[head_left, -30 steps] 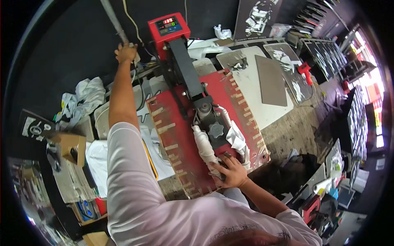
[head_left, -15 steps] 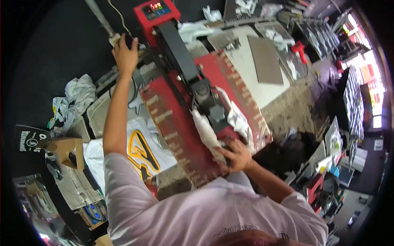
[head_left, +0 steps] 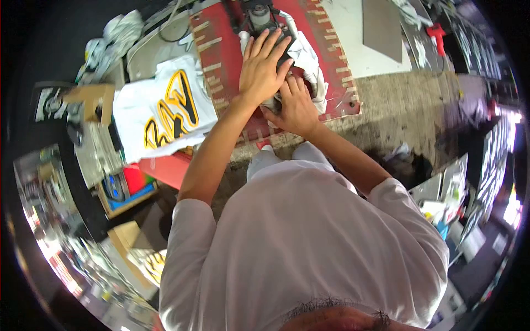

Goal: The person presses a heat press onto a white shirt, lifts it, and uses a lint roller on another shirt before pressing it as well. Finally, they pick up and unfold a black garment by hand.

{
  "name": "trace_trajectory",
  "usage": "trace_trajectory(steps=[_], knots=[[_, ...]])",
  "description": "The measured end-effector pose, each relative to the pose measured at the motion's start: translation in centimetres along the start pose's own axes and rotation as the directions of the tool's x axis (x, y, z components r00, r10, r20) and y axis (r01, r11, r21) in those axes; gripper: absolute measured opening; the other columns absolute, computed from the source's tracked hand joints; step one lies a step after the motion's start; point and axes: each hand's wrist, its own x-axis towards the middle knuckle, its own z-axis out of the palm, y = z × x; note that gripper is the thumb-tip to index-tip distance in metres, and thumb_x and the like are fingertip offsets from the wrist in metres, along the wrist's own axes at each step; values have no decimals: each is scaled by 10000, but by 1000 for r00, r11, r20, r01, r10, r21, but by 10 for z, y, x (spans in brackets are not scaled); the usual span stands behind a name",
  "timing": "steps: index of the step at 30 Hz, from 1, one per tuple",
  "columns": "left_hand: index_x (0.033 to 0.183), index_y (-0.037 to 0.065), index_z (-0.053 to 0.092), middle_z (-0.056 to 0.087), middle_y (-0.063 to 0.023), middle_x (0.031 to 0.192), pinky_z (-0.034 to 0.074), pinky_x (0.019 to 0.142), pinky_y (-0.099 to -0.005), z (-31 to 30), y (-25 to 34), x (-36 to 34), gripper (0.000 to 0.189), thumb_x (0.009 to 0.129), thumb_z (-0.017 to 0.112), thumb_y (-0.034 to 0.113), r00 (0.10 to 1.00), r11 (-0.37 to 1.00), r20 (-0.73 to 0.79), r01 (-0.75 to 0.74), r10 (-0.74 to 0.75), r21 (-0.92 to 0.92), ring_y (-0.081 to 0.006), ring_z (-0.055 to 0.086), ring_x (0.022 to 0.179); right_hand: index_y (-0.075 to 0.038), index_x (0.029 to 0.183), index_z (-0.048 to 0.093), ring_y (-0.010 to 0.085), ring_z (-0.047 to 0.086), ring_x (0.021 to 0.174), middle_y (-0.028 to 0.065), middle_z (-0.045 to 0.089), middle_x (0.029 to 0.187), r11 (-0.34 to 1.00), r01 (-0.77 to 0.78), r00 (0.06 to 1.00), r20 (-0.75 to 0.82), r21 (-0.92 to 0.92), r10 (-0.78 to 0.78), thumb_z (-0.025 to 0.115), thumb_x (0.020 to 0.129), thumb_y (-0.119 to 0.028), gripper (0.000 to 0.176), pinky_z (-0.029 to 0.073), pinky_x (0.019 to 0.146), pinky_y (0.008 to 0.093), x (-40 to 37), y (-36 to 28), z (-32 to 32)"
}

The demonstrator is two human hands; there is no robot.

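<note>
A red press plate (head_left: 221, 60) with strips of tape along its edges lies at the top centre. My left hand (head_left: 264, 69) rests flat on the black middle part of the press, fingers spread. Beside it my right hand (head_left: 297, 107) has its fingers curled over the front handle, which is mostly hidden under the hand. White cloth (head_left: 303, 52) is wrapped on the handle bars. To the left lies a white shirt (head_left: 165, 110) with yellow and black lettering.
An open cardboard box (head_left: 91, 102) and crumpled bagged cloth (head_left: 122, 28) are at the left. A grey board (head_left: 382, 27) lies on the white table at upper right, near a red heat gun (head_left: 436, 38). A tray with blue and red items (head_left: 127, 187) sits lower left.
My left hand has moved from beside the control box onto the middle of the press. My right hand stays at the handle. The view has tilted down, so the control box is out of view.
</note>
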Motion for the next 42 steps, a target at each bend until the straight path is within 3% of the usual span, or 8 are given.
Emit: trace_trajectory(steps=[9,11,16,19,28,35,36,42], knots=[[1384,29,456,452,-209,1417,297,1121,-506,16,24,6,653,928,560,483,971,977,-176,184,-164,105,-365,381,1341,37,1152,592,358,501,1049,220,532,1117,980,169,985,43,-108,-165,682,771,-556,710,431,890,469,-18,14,-10],[1379,1,429,444,-265,1391,357,1066,-531,23,21,16,710,926,537,538,780,791,-314,598,-541,125,-397,400,1316,25,1094,625,355,512,1067,217,559,1107,981,173,973,166,-89,-157,672,776,-546,655,432,907,467,-17,12,-14],[1340,-82,443,542,-274,1312,456,982,-429,12,4,31,1028,686,750,650,470,482,-116,823,-875,-302,-373,586,1148,12,1026,638,349,539,1063,196,582,1088,971,205,966,185,-122,-181,653,795,-533,592,452,897,463,-20,8,-18],[1259,-115,533,602,-240,1248,483,930,-398,-5,-18,28,927,656,838,520,485,288,298,806,-823,-517,-301,624,1082,4,1007,639,338,556,1030,189,588,1076,970,215,974,100,-112,-205,642,811,-533,572,473,868,448,-22,6,-16],[1214,-110,562,626,-194,1175,517,852,-401,30,-64,27,851,602,907,371,380,-11,460,761,-803,-649,-281,641,1000,26,1049,632,349,610,1050,213,653,1068,982,123,985,142,-143,-103,542,901,-542,594,501,890,446,-37,0,-9],[1181,-67,641,635,-172,1251,443,984,-359,8,-26,34,816,596,871,454,330,109,312,823,-891,-558,-248,604,1149,32,990,654,358,666,935,217,687,969,987,37,986,168,-157,-10,536,876,-564,618,525,852,442,-38,-13,-22],[1131,-40,664,658,-189,1188,499,891,-415,-1,-23,41,728,677,811,510,402,356,176,903,-899,-242,-284,639,1076,25,968,664,352,677,884,207,694,935,975,104,991,100,-198,-86,534,867,-563,611,536,822,444,-37,-24,-32],[1018,-33,704,643,-261,1167,498,914,-458,-24,-12,35,599,752,707,504,567,550,187,823,-802,-139,-389,634,1093,-3,894,687,334,682,840,198,697,877,956,152,988,27,-250,-150,534,875,-522,542,544,776,454,-32,-44,-66]])
